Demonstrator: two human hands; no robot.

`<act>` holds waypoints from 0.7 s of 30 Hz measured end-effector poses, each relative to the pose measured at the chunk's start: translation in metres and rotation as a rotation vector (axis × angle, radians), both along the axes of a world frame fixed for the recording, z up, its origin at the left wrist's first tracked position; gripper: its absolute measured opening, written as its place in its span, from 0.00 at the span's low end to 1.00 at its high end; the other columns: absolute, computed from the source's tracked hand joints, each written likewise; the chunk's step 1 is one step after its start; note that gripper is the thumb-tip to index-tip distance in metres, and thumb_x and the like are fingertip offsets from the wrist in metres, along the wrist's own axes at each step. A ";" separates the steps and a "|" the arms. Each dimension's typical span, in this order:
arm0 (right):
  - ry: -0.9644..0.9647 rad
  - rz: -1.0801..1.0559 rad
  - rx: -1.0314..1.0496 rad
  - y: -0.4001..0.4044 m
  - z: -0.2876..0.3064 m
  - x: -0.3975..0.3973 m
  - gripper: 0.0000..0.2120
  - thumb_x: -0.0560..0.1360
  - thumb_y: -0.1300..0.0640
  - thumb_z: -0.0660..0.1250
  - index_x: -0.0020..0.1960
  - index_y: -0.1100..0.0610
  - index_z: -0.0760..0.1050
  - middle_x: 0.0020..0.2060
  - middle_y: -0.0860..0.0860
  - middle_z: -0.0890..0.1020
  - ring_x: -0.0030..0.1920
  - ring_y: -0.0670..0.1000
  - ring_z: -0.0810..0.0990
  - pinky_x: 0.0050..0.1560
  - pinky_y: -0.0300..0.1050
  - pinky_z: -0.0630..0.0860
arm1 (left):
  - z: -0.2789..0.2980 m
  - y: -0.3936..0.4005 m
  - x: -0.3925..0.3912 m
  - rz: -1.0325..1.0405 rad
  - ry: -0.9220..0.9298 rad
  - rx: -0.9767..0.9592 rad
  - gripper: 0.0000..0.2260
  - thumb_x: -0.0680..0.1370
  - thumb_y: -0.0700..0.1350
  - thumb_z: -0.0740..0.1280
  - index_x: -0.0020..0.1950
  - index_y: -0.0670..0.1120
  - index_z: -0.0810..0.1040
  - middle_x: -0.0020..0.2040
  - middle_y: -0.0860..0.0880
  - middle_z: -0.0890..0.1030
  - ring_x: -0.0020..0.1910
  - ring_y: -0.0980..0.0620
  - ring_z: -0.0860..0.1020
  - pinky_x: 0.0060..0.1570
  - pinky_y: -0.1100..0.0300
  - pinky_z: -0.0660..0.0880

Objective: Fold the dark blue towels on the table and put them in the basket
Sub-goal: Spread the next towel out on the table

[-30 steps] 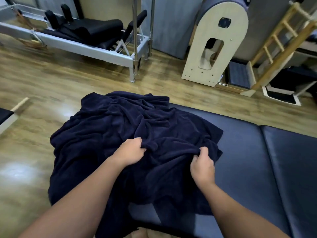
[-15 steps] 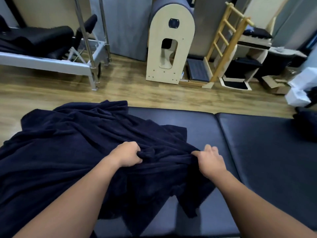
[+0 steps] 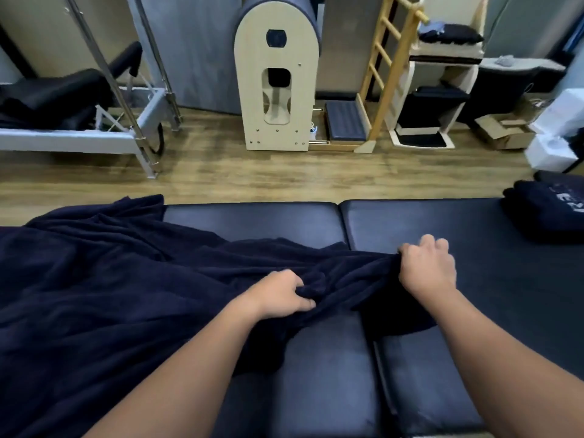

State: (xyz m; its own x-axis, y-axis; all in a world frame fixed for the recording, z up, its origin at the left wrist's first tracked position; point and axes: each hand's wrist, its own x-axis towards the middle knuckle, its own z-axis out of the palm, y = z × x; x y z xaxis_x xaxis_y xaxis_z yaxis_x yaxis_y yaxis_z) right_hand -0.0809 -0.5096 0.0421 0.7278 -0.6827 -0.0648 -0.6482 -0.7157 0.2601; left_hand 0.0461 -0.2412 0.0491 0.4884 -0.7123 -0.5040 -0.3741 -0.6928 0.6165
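A large dark blue towel (image 3: 94, 279) lies rumpled over the left half of the padded dark table (image 3: 252, 216). My left hand (image 3: 281, 294) grips a bunched fold of it near the middle of the table. My right hand (image 3: 428, 267) grips the towel's right edge, stretched across the seam between the two table pads. A folded dark blue towel (image 3: 546, 210) with pale lettering sits at the table's far right edge. No basket is in view.
Beyond the table is wooden floor (image 3: 221, 172). A metal-framed reformer (image 3: 79, 134) stands at the far left, a wooden arched barrel unit (image 3: 278, 74) in the middle, and a wooden ladder (image 3: 388, 67) beside it. Cardboard and white boxes (image 3: 537, 134) lie at the far right.
The view swung right, bringing the right table pad and the folded towel into sight. Both hands dragged the gripped towel rightward along the table, my right hand crossing the pad seam.
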 end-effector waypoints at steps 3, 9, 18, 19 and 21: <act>-0.097 -0.072 0.047 -0.016 -0.007 -0.021 0.16 0.73 0.58 0.64 0.59 0.50 0.77 0.54 0.53 0.72 0.53 0.58 0.68 0.47 0.49 0.68 | -0.013 -0.036 -0.023 -0.174 0.227 0.221 0.21 0.76 0.68 0.67 0.49 0.49 0.82 0.43 0.55 0.82 0.40 0.55 0.80 0.41 0.59 0.77; -0.446 -0.570 0.331 0.004 -0.056 -0.069 0.38 0.64 0.38 0.77 0.65 0.55 0.67 0.61 0.60 0.71 0.60 0.65 0.71 0.55 0.60 0.74 | -0.039 -0.081 -0.011 -0.193 -0.126 0.250 0.21 0.81 0.59 0.62 0.47 0.40 0.79 0.46 0.43 0.83 0.44 0.46 0.81 0.47 0.51 0.78; -0.512 -0.910 0.641 0.016 -0.134 -0.094 0.25 0.72 0.36 0.70 0.63 0.48 0.75 0.55 0.60 0.78 0.61 0.64 0.71 0.58 0.53 0.70 | -0.085 -0.166 0.051 -0.094 -0.318 0.032 0.21 0.84 0.43 0.53 0.77 0.57 0.62 0.54 0.44 0.77 0.50 0.42 0.78 0.48 0.49 0.76; -0.559 -0.882 0.677 0.015 -0.134 -0.088 0.24 0.71 0.36 0.70 0.63 0.44 0.75 0.54 0.59 0.78 0.61 0.63 0.71 0.58 0.52 0.69 | -0.088 -0.169 0.053 -0.059 -0.252 0.056 0.25 0.84 0.43 0.54 0.78 0.64 0.54 0.51 0.45 0.77 0.44 0.44 0.80 0.42 0.51 0.77; -0.646 -0.830 0.738 0.012 -0.136 -0.078 0.24 0.68 0.35 0.70 0.59 0.44 0.76 0.51 0.54 0.81 0.58 0.59 0.75 0.60 0.52 0.73 | -0.094 -0.174 0.053 -0.056 -0.137 0.115 0.30 0.84 0.44 0.55 0.76 0.71 0.47 0.49 0.46 0.77 0.32 0.46 0.83 0.31 0.54 0.80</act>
State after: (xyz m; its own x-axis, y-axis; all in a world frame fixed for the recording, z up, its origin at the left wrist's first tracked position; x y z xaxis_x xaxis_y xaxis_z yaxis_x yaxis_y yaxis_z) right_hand -0.1587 -0.4981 -0.0937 0.1446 -0.8979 -0.4159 -0.8263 0.1217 -0.5500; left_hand 0.0991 -0.4148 -0.0444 0.5197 -0.6816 -0.5150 -0.4891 -0.7317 0.4748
